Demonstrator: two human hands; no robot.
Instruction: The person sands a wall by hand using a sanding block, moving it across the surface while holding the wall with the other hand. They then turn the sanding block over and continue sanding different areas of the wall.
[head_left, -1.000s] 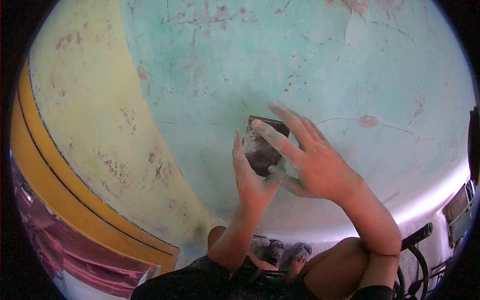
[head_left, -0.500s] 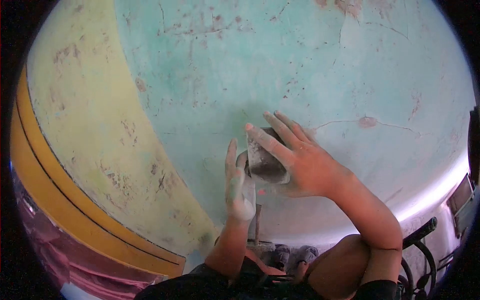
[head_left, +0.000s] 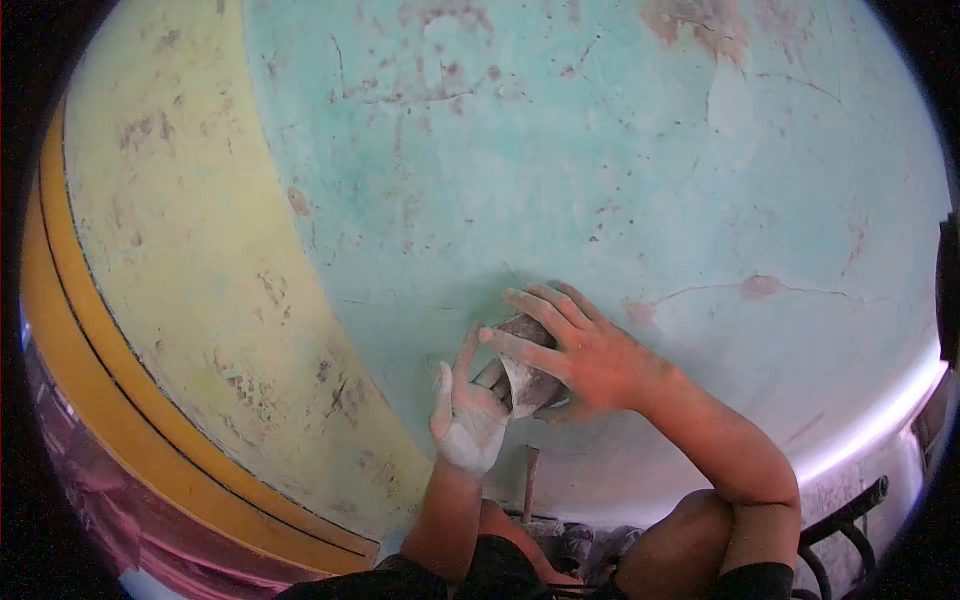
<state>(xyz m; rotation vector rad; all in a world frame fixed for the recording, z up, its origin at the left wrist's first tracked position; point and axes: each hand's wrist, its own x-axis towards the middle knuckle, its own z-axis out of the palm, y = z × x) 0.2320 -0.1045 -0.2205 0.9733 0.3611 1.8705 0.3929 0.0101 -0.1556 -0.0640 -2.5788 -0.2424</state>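
A grey, dusty curved piece (head_left: 530, 385) is between my two hands, in front of the green wall (head_left: 480, 210). My right hand (head_left: 590, 355) wraps round it from the right, its fingers across the upper part. My left hand (head_left: 472, 410) is to its left, palm turned up and coated in white powder. Its thumb and forefinger are apart, while the other fingers bend toward the piece's left edge; their tips are partly hidden.
The wall has cracks and bare patches, with a yellow band (head_left: 200, 220) at left. An orange curved border (head_left: 130, 400) and pink shiny sheeting (head_left: 180, 535) lie lower left. Black metal bars (head_left: 850, 515) stand lower right. A thin brown stick (head_left: 531, 480) is below my hands.
Both hands and the grey piece have moved lower in view. The piece has tilted, and my left hand has turned from edge-on to palm up with its fingers more spread.
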